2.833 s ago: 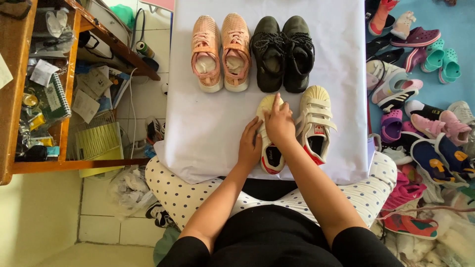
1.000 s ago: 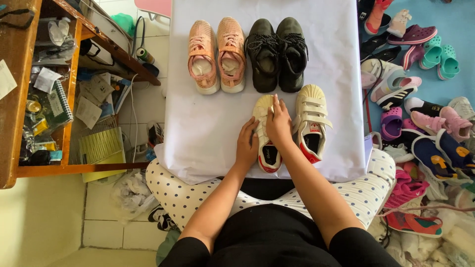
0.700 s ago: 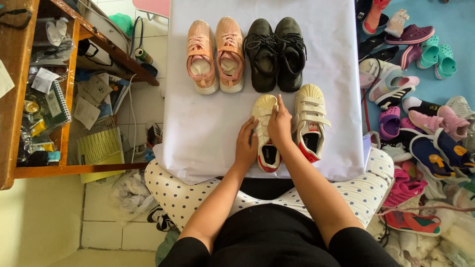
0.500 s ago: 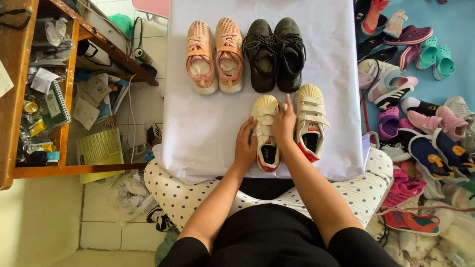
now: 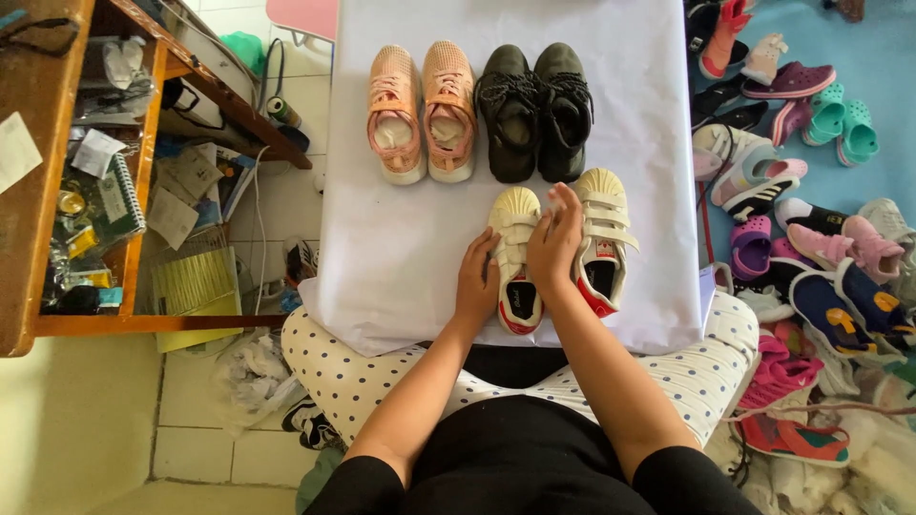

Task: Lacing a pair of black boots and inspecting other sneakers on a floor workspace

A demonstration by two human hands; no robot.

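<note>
The left hand point(image 5: 475, 284) is laid with fingers together against the left side of the left cream shoe point(image 5: 515, 257), gripping it. The right hand point(image 5: 556, 246) is pressed flat, fingers together, on that shoe's right edge, in the gap beside the right cream shoe point(image 5: 601, 238), which is touched or nearly so. Both shoes lie toes away on the white tabletop point(image 5: 401, 248). Beyond them, a pink pair point(image 5: 423, 113) and a black pair point(image 5: 534, 110) are set side by side. A heap of shoes point(image 5: 811, 248) is spread on the floor to the right.
</note>
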